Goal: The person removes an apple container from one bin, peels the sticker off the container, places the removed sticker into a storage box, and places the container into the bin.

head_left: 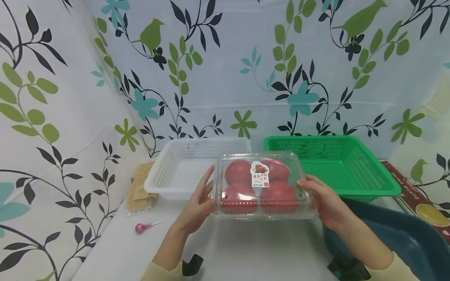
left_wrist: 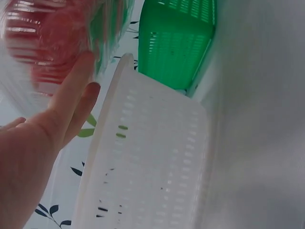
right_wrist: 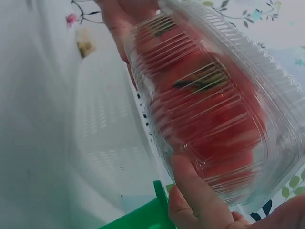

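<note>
A clear plastic clamshell box of red tomatoes (head_left: 242, 195), with a white label on its lid, is held up above the table between both hands. My left hand (head_left: 197, 207) holds its left end, thumb at the near side and fingers reaching along the end. In the left wrist view the fingers of the left hand (left_wrist: 71, 102) lie against the ribbed plastic. At the other end my right hand (head_left: 327, 201) grips the box with the thumb on its edge. The right wrist view shows green stems on the tomatoes (right_wrist: 205, 100), with right-hand fingers (right_wrist: 198, 191) against the underside.
Behind the box stand a white basket (head_left: 159, 177) and a green basket (head_left: 383, 183). A dark blue tub (head_left: 397, 242) sits at right, near a red-brown package (head_left: 418, 195). At left lie a bag of yellowish grains (head_left: 140, 195) and a pink lollipop (head_left: 140, 228).
</note>
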Demonstrator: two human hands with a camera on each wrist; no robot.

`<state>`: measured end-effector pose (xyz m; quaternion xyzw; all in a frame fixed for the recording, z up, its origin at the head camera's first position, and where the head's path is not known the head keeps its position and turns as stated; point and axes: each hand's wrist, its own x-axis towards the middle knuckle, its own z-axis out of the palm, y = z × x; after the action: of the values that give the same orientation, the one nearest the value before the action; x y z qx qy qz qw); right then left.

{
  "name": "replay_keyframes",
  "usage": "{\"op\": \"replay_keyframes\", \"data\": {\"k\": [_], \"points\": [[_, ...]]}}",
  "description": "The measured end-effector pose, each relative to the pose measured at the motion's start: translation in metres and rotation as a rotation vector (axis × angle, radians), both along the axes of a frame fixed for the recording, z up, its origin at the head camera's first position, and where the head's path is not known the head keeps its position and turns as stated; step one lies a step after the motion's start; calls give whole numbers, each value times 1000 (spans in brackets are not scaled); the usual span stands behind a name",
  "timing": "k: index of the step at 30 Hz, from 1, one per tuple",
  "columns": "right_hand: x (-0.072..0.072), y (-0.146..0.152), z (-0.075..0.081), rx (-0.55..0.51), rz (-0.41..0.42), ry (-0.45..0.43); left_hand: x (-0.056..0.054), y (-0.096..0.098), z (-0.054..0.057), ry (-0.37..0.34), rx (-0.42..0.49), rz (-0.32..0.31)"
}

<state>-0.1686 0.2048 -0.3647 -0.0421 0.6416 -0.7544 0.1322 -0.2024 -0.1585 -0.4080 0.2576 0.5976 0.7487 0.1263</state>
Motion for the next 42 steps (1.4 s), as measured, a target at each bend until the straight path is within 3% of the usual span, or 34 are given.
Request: {"op": "replay_keyframes", "data": {"k": [10,14,22,28,35,42], "points": [[10,5,-13,40,251,38,11,-21,-13,84,49,-128],[16,10,-16,52,308,71,15,-25,-17,110,45,-156],[31,10,-27,116,314,50,32,-35,-24,101,47,-222],[37,11,-41,98,301,6,41,-36,-28,71,19,-250],[39,12,-56,77,282,-60,44,-33,-37,31,-41,-252],[41,10,-65,77,286,-42,42,-35,-46,-7,-93,-249]]}}
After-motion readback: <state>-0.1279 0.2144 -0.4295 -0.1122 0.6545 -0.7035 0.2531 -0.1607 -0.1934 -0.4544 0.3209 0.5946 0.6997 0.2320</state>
